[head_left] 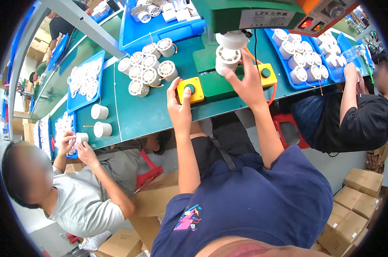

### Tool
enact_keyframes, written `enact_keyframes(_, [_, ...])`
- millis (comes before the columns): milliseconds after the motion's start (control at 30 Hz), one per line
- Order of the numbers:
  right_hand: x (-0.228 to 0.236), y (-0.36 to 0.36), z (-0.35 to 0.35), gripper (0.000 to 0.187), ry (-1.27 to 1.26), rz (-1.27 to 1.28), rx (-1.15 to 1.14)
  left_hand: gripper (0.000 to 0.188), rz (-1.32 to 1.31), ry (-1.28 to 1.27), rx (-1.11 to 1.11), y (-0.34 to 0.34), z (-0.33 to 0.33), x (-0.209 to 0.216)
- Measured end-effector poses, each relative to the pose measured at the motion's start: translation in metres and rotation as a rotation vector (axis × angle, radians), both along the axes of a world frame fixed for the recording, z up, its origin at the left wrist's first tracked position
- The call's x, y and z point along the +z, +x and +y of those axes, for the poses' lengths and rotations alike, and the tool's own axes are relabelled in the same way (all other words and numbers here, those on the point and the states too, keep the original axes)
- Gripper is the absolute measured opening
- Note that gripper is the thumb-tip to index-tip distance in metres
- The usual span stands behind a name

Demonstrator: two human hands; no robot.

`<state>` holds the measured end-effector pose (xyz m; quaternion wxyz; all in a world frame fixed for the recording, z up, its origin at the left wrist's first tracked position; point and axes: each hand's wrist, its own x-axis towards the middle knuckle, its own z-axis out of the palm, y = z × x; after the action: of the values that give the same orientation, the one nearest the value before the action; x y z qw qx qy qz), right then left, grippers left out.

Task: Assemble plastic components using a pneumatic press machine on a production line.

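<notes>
Left hand thumb pressed on yellow button box at table edge, right hand fingers spread, pinching white cylindrical part under green press, frame centre top, bare green table beside.

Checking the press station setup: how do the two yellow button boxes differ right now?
The left yellow button box sits nearer the table edge, and the left hand rests against it, thumb near its green button. The right yellow button box sits farther back beside the green press base and is untouched; the right hand holds the white round part under the press instead. Both are square yellow boxes with one green button on the green table.
</notes>
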<state>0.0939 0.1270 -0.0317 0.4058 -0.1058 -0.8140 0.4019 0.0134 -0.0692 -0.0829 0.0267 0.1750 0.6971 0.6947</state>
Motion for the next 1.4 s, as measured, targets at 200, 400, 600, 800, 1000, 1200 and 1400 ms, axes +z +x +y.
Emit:
enact_keyframes(200, [0.002,-0.019,-0.004,0.062,-0.158,0.193,-0.065,0.042,0.044,-0.018,0.019,-0.001,0.007,-0.005])
enact_keyframes(400, [-0.002,0.010,-0.031,0.070,0.132,0.260,-0.067,0.043,0.068,-0.013,0.032,-0.003,-0.003,-0.007])
enact_keyframes(600, [-0.034,0.114,0.031,0.047,-0.090,0.185,-0.479,0.049,0.035,-0.007,0.034,0.003,0.005,0.000])
enact_keyframes(800, [-0.047,0.121,0.090,0.044,0.072,-0.142,-0.696,0.044,0.096,-0.108,0.103,0.002,-0.005,0.003])
enact_keyframes(1000, [-0.058,0.114,0.132,0.047,0.193,-0.082,-0.822,0.045,0.266,-0.184,0.158,0.007,0.014,0.003])
enact_keyframes(1200, [-0.077,0.099,0.131,0.072,0.326,-0.043,-0.894,0.033,0.308,-0.272,0.480,0.064,-0.053,-0.010])
enact_keyframes(1400, [-0.074,0.106,0.143,0.078,0.375,-0.334,-1.007,0.042,0.234,-0.434,0.973,0.027,-0.138,-0.021])
